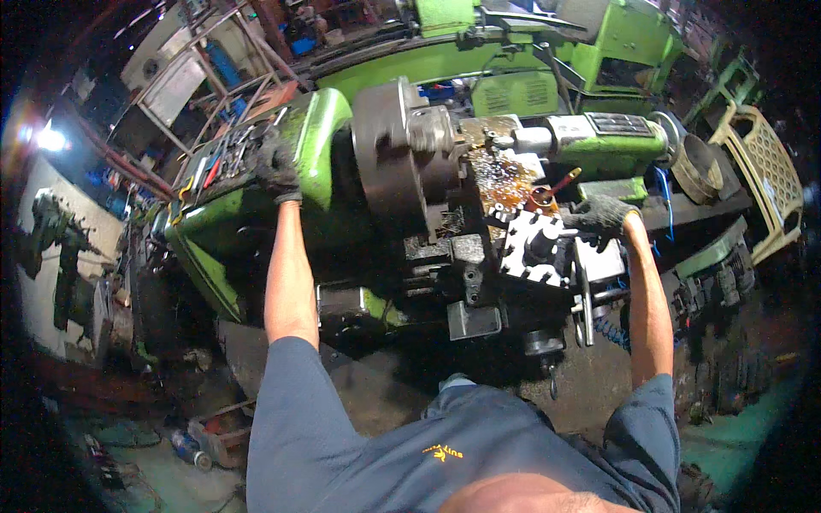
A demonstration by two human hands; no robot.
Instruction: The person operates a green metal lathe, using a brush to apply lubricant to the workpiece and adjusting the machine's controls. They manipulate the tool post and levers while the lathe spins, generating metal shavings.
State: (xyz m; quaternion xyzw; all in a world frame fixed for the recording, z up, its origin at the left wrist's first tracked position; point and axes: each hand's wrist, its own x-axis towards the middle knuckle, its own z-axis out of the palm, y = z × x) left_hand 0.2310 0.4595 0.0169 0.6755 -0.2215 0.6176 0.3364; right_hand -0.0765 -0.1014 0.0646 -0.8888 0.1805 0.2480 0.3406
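A green lathe stretches across in front of me. My left hand [278, 171], in a dark glove, rests on top of the headstock [323, 128] beside several loose tools; its fingers blend into the dark things there. The big chuck [385, 150] stands right of it, with a metal workpiece [432, 130] at its face, smeared as if turning. My right hand [603, 214], gloved too, is closed at the handle [571, 231] of the square tool post [534, 248]. Just behind the post sits a small cup [540, 198] of dark liquid, a brush handle [566, 179] leaning out of it.
Oily chips [500, 175] cover the carriage between chuck and tailstock [607, 141]. A metal ring [697, 168] and a beige plastic chair [761, 179] stand at the right. Hand tools [214, 171] lie on the headstock. Another green machine [513, 90] is behind. Levers [584, 299] stick out below the carriage.
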